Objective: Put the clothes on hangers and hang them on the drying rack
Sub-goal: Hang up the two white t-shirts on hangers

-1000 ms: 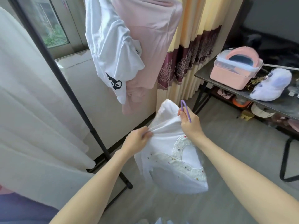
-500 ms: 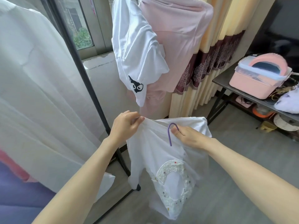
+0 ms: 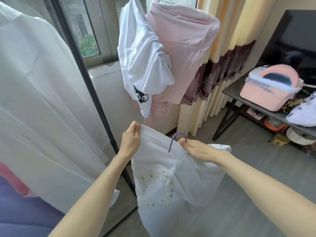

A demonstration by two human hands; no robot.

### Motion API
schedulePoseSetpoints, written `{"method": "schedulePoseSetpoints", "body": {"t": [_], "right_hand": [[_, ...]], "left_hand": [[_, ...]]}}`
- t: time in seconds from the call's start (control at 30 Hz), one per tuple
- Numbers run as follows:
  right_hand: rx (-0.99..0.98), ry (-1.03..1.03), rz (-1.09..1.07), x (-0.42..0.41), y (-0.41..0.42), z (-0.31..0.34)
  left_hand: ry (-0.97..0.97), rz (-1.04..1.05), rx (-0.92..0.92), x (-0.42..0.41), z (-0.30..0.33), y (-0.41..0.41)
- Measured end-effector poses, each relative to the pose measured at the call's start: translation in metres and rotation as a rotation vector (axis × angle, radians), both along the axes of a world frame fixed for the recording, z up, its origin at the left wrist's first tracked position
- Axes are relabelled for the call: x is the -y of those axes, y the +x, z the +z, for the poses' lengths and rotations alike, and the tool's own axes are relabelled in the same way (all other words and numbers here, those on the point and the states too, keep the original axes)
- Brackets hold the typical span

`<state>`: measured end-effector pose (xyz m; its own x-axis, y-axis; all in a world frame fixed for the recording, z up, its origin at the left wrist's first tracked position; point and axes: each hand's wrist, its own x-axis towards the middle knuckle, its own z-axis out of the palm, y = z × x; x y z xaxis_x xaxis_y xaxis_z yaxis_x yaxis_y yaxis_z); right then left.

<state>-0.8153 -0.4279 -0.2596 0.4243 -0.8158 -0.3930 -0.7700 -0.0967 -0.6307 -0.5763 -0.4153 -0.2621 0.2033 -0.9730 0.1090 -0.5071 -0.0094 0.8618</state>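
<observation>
Both hands are lifting the white garment (image 3: pixel 171 177) higher; left hand (image 3: pixel 130 140) pinching its shoulder, right hand (image 3: pixel 198 149) gripping, seemingly, the purple hanger (image 3: pixel 176 139); hanging is remaining.

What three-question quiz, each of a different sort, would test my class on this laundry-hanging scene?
1. True or false: the purple hanger hook already sits on the drying rack.
2. Which hand pinches the white embroidered garment at its top edge, beside the rack pole?
3. Multiple choice: the hanging white T-shirt shows A) a black cartoon face, B) red stripes, C) blue stars.

Key: 1 false; 2 the left hand, while the right hand holds near the hook; 3 A.
</observation>
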Motion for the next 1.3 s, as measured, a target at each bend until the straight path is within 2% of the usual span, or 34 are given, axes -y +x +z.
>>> {"method": "schedulePoseSetpoints", "body": {"t": [0.2, 0.37, 0.57, 0.67, 0.8, 0.87, 0.93, 1.0, 1.1, 1.17, 1.3], "right_hand": [[0.201, -0.128, -0.079, 0.002, 0.005, 0.014], [0.198, -0.219, -0.179, 0.013, 0.009, 0.021], [0.194, -0.333, -0.421, 0.016, 0.019, 0.018], [0.273, -0.413, -0.538, 0.018, 0.016, 0.020], [0.390, -0.472, -0.725, 0.018, 0.002, 0.021], [0.420, -0.491, -0.752, 0.016, -0.003, 0.021], [0.458, -0.508, -0.771, 0.013, -0.009, 0.020], [0.518, -0.514, -0.796, 0.011, -0.015, 0.020], [0.609, -0.506, -0.848, 0.010, -0.019, 0.022], [0.639, -0.516, -0.846, 0.010, -0.020, 0.023], [0.572, -0.504, -0.756, 0.009, -0.031, 0.021]], "left_hand": [[-0.075, -0.045, 0.193, 0.001, 0.004, 0.003], [-0.188, -0.114, 0.182, 0.001, 0.022, 0.001], [-0.280, -0.221, 0.189, -0.006, 0.037, -0.014], [-0.235, -0.320, 0.166, -0.008, 0.036, -0.018], [0.005, -0.560, 0.147, -0.016, 0.032, -0.025], [-0.024, -0.507, 0.119, -0.017, 0.030, -0.023], [-0.140, -0.314, 0.141, -0.012, 0.024, -0.012], [-0.055, -0.231, 0.208, -0.007, 0.015, 0.004], [0.165, -0.328, 0.247, -0.002, 0.007, 0.013], [0.152, -0.347, 0.124, 0.001, 0.008, 0.012], [0.111, -0.376, -0.047, -0.004, 0.008, 0.009]]}}
